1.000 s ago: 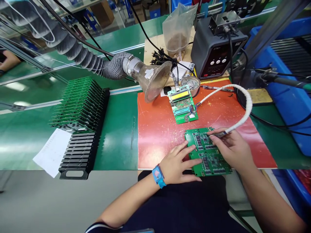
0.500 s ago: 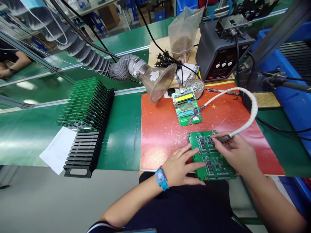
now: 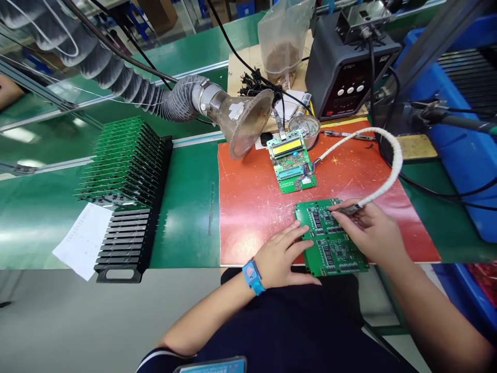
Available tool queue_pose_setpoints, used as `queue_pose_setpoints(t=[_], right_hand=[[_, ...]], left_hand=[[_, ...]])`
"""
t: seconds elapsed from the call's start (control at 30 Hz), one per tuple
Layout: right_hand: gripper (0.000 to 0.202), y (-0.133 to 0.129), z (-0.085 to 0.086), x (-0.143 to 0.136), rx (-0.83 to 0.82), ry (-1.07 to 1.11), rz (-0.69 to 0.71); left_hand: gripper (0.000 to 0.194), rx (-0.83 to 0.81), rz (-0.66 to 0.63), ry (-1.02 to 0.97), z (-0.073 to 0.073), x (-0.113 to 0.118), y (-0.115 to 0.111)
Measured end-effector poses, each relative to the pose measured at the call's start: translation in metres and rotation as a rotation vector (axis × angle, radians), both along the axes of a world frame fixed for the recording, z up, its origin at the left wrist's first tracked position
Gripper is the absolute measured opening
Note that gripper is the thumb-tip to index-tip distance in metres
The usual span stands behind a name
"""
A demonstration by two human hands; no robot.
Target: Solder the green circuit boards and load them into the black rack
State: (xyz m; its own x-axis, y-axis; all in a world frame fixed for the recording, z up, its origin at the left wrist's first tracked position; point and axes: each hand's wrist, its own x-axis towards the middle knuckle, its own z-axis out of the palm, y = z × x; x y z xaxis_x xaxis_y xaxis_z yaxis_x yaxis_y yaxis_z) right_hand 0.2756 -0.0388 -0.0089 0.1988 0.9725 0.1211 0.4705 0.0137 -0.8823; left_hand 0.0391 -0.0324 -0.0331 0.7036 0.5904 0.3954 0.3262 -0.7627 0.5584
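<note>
My left hand rests open, fingers spread, on the green circuit board at the red mat's near edge, while my right hand pinches a white-wrapped cable's probe against the board's top.

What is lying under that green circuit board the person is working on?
The green circuit board lies on a scratched red rubber mat, its near edge at the mat's front edge. The left hand steadies it; the right hand covers its right side.

Bright overhead light, glare on the green belt, edges warped.
</note>
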Motion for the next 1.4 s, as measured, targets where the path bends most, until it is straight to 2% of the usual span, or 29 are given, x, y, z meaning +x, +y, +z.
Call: queue_pose_setpoints(t=[0.07,0.13,0.23,0.3,0.47,0.67,0.83,1.13,1.27,1.4], right_hand=[[0.025,0.000,0.001,-0.001,0.003,0.002,0.002],[0.026,0.000,0.001,-0.001,0.004,-0.001,0.007],[0.025,0.001,0.002,-0.001,0.012,0.001,0.010],[0.023,0.001,0.001,-0.001,0.016,0.000,0.006],[0.023,0.000,0.000,0.000,0.000,0.003,0.005],[0.024,0.000,-0.003,0.001,0.002,0.005,0.013],[0.026,-0.001,-0.005,0.003,-0.012,0.004,0.025],[0.025,-0.002,-0.006,0.003,-0.010,0.038,0.024],[0.023,-0.002,-0.006,0.002,-0.004,0.031,0.023],[0.022,-0.002,-0.004,0.002,0.007,0.031,0.025]], left_hand=[[0.085,-0.048,-0.008,-0.019,0.004,0.000,0.001],[0.079,-0.086,0.008,-0.039,0.009,0.003,0.003],[0.044,-0.077,0.117,-0.057,0.016,0.013,0.009],[0.029,-0.046,0.190,-0.068,0.018,0.021,0.012],[0.022,-0.049,0.252,-0.139,0.018,0.033,0.018],[0.013,-0.133,0.250,-0.172,0.018,0.032,0.019],[0.014,-0.152,0.241,-0.174,0.018,0.031,0.021],[0.020,-0.158,0.193,-0.052,0.020,0.026,0.023],[0.033,-0.088,0.101,-0.011,0.022,0.017,0.018],[0.057,-0.042,0.003,-0.022,0.016,0.005,0.016]])
